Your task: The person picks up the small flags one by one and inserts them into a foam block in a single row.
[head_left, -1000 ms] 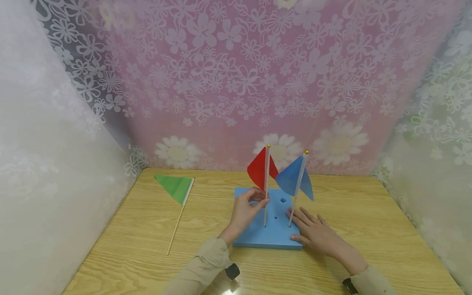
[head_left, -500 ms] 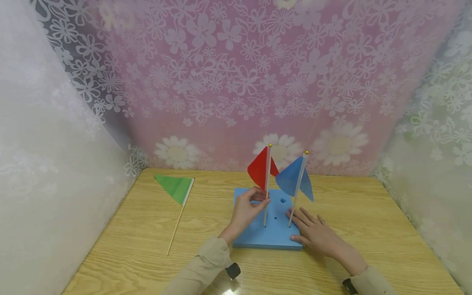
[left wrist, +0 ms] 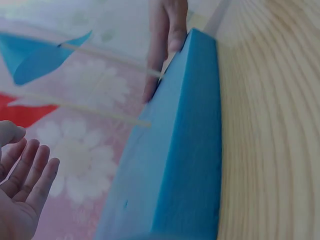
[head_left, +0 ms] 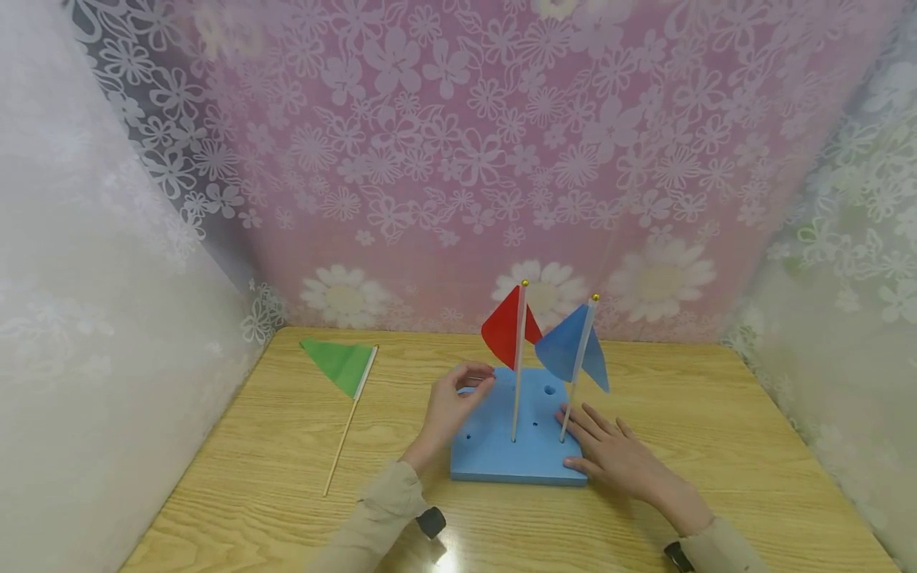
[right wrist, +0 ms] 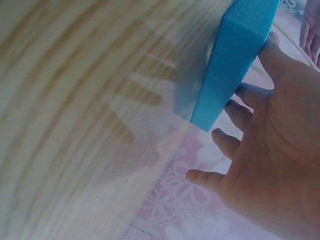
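Note:
A blue foam board [head_left: 501, 461] with several holes lies on the table. The red flag [head_left: 505, 330] stands upright in one hole, its stick [left wrist: 110, 114] free of any hand. To its right the blue flag [head_left: 566, 346] stands in another hole, tilted slightly right. My left hand [head_left: 451, 410] is over the board's left part, left of the red flag, fingers loosely bent with nothing between them. My right hand [head_left: 619, 461] rests with spread fingers on the board's right edge, its fingertips beside the blue flag's stick; in the right wrist view its thumb [right wrist: 272, 55] touches the board.
A green flag [head_left: 340, 366] on a wooden stick lies flat on the wood-grain table [head_left: 272, 446], left of the board. Flower-patterned cloth [head_left: 444, 159] rises behind the table and along both sides.
My left hand has let go of the red flag's stick and moved left, away from it. The red flag stays standing. My right hand has kept its place.

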Tool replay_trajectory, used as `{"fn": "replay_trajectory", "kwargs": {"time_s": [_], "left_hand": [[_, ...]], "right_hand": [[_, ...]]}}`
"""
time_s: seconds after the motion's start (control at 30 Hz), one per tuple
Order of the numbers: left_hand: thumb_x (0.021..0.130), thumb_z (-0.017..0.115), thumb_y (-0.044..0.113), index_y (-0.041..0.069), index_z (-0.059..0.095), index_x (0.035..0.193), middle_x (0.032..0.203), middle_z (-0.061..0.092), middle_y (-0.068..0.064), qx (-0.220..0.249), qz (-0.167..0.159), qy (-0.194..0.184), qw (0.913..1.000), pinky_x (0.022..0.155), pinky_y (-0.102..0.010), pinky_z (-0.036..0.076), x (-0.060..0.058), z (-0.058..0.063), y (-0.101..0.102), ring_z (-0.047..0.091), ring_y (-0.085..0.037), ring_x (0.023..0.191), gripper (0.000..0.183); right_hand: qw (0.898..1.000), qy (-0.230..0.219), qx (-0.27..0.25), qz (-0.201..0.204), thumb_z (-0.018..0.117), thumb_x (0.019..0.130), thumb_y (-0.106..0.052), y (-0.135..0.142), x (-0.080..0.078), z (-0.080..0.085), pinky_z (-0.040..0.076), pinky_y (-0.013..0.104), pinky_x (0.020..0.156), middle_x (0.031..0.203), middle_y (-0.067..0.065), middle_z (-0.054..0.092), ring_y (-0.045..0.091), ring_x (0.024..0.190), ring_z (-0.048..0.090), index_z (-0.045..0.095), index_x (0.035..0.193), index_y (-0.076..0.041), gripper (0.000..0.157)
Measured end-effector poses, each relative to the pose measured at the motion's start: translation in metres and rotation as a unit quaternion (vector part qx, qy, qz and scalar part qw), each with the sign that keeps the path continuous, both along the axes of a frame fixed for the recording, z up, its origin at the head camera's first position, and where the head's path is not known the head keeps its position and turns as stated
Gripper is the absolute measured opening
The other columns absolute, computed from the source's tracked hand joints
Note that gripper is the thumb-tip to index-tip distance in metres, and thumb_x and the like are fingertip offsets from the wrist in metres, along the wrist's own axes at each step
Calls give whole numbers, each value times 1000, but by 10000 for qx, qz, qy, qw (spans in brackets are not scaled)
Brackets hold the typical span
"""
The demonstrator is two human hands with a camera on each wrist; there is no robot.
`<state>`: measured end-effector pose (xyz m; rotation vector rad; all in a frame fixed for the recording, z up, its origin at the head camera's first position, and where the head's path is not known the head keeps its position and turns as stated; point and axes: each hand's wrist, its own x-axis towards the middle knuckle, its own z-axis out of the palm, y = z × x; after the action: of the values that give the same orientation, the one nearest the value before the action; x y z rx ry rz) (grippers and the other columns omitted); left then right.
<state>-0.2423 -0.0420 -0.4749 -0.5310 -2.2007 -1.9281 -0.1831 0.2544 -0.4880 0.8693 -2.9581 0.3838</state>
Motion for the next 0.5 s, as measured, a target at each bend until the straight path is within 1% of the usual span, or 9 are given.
{"fn": "replay_trajectory", "kwargs": {"time_s": [0.13, 0.23, 0.37, 0.5], "left_hand": [[95, 71, 8, 1, 71, 114, 109, 73, -17, 395, 155, -108, 9990, 79, -29, 62, -6, -4, -33, 71, -38, 98, 19], [97, 68, 5, -1, 70, 114, 112, 72, -22, 446, 378, -204, 9981, 80, -29, 62, -8, -5, -63, 69, -44, 101, 18], [100, 65, 8, -4, 67, 118, 116, 69, -25, 321, 682, -403, 9963, 82, -29, 61, -7, -5, -100, 68, -42, 104, 22], [101, 64, 10, -6, 65, 121, 118, 67, -26, 216, 921, -689, 9931, 83, -30, 61, -6, -7, -130, 69, -35, 104, 25]], "right_hand": [[10000, -1, -6, -2, 60, 100, -46, -1, 0, 0, 29, 79, 104, 162, 13, 35, 45, 147, 31, 39, 156, -9, 70], [10000, -4, -4, -18, 60, 100, -46, -1, 0, -1, 29, 79, 104, 162, 13, 36, 44, 147, 31, 39, 157, -9, 71], [10000, -5, 4, -35, 60, 100, -46, -1, 0, 0, 28, 79, 105, 162, 14, 36, 45, 147, 31, 39, 156, -9, 71], [10000, 8, 18, -17, 61, 100, -45, 0, 0, 0, 28, 80, 105, 161, 14, 36, 45, 147, 31, 40, 156, -8, 70]]}}
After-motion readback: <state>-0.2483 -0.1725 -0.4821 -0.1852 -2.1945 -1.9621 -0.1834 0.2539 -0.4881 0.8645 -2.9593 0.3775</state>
